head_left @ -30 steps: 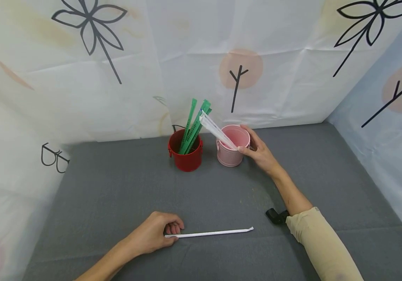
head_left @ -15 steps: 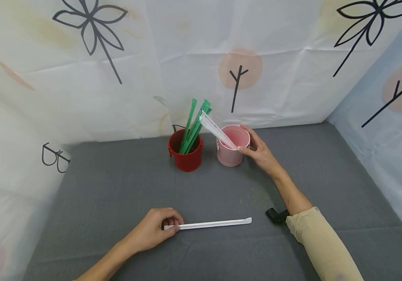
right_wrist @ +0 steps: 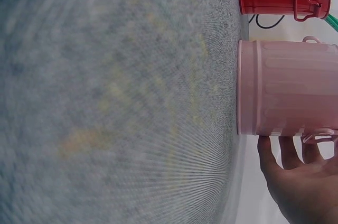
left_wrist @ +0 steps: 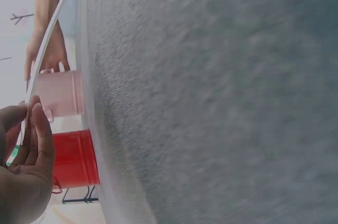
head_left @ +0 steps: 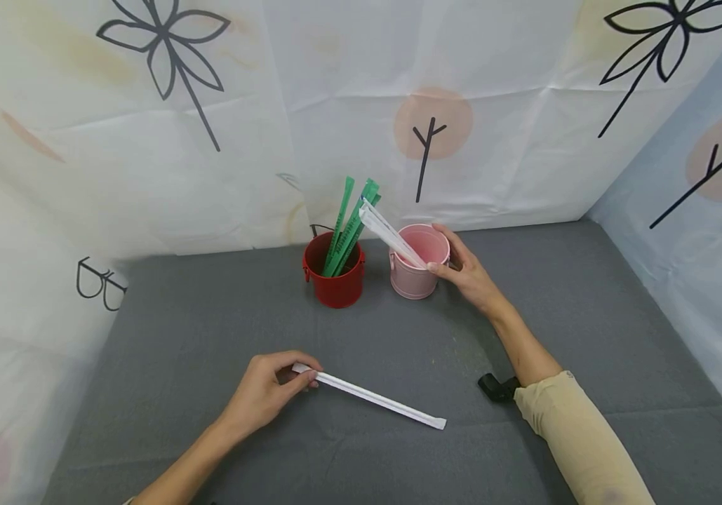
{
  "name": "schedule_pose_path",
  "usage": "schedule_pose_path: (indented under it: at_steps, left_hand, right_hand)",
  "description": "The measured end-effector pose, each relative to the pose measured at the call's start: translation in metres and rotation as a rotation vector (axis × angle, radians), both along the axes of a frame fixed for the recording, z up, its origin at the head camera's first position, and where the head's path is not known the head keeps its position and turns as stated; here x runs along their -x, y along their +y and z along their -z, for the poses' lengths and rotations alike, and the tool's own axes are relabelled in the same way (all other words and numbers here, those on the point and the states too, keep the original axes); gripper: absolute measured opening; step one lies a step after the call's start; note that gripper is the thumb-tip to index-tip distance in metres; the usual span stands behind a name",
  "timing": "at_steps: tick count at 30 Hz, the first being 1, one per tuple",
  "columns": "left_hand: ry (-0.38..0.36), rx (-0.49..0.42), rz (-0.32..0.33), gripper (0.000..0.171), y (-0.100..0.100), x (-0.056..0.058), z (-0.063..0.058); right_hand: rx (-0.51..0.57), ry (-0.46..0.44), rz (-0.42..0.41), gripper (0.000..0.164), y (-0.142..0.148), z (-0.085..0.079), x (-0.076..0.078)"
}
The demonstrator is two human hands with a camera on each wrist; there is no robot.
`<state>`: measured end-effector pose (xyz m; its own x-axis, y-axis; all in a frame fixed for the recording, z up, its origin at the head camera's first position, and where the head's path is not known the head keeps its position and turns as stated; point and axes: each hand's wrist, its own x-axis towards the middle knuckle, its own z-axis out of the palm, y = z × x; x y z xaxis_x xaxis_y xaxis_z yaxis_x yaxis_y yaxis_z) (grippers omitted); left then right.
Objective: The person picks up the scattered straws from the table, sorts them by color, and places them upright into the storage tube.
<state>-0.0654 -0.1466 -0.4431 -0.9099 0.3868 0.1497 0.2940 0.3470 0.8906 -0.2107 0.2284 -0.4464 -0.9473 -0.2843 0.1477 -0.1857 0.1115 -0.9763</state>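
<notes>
A white paper-wrapped straw (head_left: 379, 400) is pinched near one end between the thumb and fingers of my left hand (head_left: 272, 386), above the front part of the table. Its free end points to the right and toward the front; in the left wrist view the straw (left_wrist: 48, 34) rises past the pink bucket. At the back, my right hand (head_left: 471, 277) holds the side of the small pink bucket (head_left: 414, 284), thumb at the front of the rim and fingertips against the wall (right_wrist: 296, 92). White wrapped straws (head_left: 389, 231) lean leftward out of that bucket.
Left of the pink bucket stands a red bucket (head_left: 337, 289) with several green-wrapped sticks (head_left: 349, 235) in it. A grey cloth (head_left: 196, 315) covers the table. Patterned white fabric (head_left: 335, 126) hangs behind. A black device (head_left: 496, 387) sits at the right wrist.
My left hand has moved away from the front edge with the straw, lifting and turning it so its free end swings toward the front. The right hand and both buckets have stayed put.
</notes>
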Motion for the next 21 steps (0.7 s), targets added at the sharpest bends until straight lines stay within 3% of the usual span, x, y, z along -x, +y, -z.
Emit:
schedule_pose_path:
  at_steps: [7,15,21]
  left_hand:
    - [0.031,-0.075,-0.048,0.017,-0.001,0.010,-0.015]
    - [0.141,-0.105,-0.077,0.024,-0.002,0.027,-0.034]
    - [0.222,-0.137,-0.121,0.019,-0.001,0.041,-0.050]
  right_hand:
    - [0.001,0.001,0.007,0.074,0.000,0.001,-0.001]
    - [-0.002,0.003,0.009,0.073,0.000,0.001,-0.001]
    - [0.011,0.000,0.002,0.073,-0.001,-0.001,-0.001]
